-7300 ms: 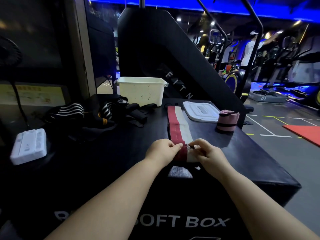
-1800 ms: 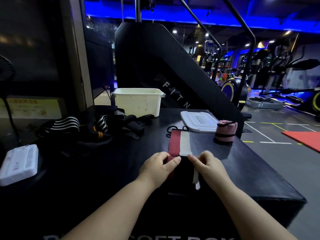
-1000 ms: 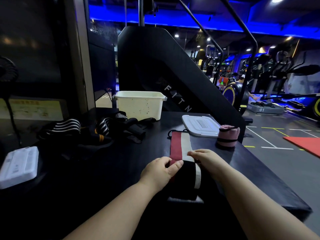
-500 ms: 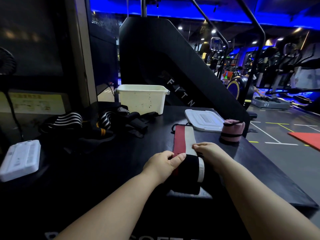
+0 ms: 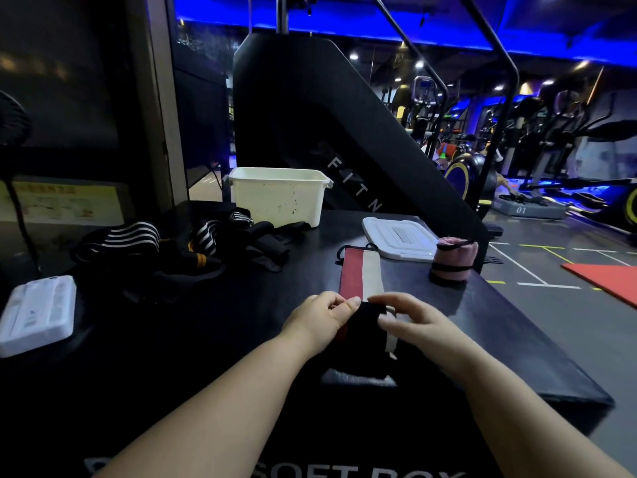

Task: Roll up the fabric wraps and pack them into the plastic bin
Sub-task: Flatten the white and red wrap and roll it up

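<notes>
Rolling the red, white and black striped fabric wrap (image 5: 360,274) is the step in hand, as the head view is showing it. My left hand (image 5: 324,317) is gripping the rolled end, fingers curled and thumb pressing on top. My right hand (image 5: 410,319) is curving over the same roll and pinching its other side. The roll is resting on the black padded box top (image 5: 206,322), with a short flat tail lying ahead toward the white plastic lid (image 5: 400,238). In my judgement, the next move is calling for even tension and square edges while turning forward. The cream plastic bin (image 5: 277,198) is standing well apart at the far edge. A pink rolled wrap (image 5: 453,260) is standing beside the lid.
</notes>
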